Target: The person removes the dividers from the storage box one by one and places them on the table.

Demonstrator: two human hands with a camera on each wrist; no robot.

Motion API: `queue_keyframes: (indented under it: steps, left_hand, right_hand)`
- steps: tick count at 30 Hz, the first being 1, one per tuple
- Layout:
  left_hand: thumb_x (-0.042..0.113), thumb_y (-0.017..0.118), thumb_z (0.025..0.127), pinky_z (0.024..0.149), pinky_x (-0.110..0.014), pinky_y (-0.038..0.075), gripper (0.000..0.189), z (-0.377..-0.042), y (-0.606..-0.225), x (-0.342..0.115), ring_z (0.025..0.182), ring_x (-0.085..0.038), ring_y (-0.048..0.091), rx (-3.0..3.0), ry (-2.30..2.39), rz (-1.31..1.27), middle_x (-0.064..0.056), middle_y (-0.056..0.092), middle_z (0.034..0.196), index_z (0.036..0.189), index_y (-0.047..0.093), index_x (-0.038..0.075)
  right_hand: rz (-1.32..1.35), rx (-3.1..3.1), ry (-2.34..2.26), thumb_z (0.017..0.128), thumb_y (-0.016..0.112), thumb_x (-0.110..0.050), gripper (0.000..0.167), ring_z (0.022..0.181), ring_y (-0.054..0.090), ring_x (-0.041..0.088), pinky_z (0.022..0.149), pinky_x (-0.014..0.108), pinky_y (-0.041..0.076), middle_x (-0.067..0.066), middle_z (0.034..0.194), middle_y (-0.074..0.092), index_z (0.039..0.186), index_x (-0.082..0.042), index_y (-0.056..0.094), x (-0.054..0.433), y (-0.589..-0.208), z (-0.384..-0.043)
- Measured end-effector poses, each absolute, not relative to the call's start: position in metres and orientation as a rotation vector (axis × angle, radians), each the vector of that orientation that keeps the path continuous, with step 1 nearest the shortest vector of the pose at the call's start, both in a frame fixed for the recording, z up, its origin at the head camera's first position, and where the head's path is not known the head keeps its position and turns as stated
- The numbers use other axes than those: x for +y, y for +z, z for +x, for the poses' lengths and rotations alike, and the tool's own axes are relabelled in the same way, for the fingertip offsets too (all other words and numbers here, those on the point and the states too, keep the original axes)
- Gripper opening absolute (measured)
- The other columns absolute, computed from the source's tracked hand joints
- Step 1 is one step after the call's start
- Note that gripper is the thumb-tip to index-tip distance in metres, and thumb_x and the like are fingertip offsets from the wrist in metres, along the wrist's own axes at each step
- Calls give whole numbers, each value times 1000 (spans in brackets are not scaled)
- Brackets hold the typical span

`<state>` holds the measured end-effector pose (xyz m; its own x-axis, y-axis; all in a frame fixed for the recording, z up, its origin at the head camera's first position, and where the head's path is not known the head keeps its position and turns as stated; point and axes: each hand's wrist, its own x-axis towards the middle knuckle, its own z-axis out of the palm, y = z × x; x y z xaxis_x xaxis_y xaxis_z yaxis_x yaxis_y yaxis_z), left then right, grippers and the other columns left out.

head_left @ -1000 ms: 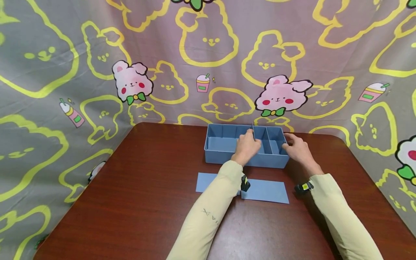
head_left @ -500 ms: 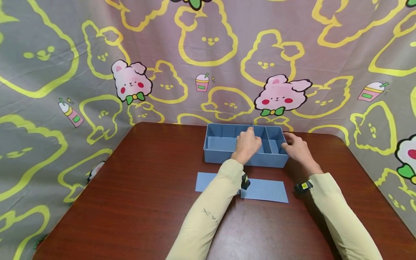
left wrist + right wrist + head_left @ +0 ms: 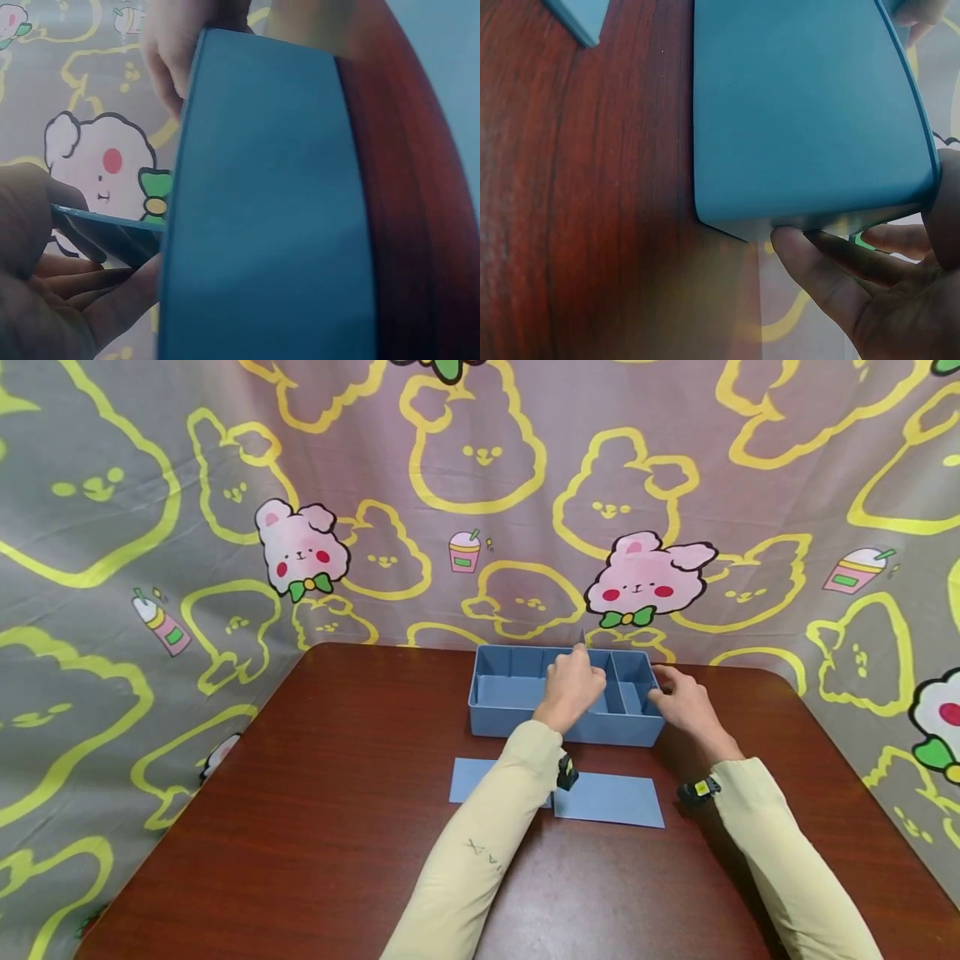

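A blue rectangular box (image 3: 517,727) with compartments stands near the back of the table. My left hand (image 3: 572,687) reaches over its front wall and pinches a thin blue divider (image 3: 124,238) between thumb and fingers. The divider's upper corner sticks up above the box's rim in the head view; its lower part is hidden by the hand. At the box's right end, my right hand (image 3: 681,700) grips the end wall, thumb over the rim and fingers (image 3: 817,277) against the outside. Another divider (image 3: 617,685) stands upright inside, left of the right-hand compartment.
Two flat blue panels lie side by side in front of the box, the right panel (image 3: 609,799) and the left panel (image 3: 474,779), partly covered by the left forearm. A patterned curtain (image 3: 420,602) hangs behind the brown table (image 3: 315,827).
The left hand has risen slightly with the divider, whose corner now stands higher above the rim. My right hand keeps its hold on the box's end.
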<state>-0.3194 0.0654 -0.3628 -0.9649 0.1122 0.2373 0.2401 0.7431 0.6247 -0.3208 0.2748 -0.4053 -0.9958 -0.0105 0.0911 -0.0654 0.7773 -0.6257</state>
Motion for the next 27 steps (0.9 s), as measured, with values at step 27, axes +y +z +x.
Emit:
queue_keyframes:
  steps: [27]
  left_hand:
    - [22,57,92,61,-29,48,43,-316,-323,45,71,-18,64,-2662,-1229,-238,-4,72,99,134,59,13]
  right_hand:
    - [40,-2887,1033,96,46,-18,58,114,54,47,90,57,50,33,141,46,151,-4,34,273,-405,-321]
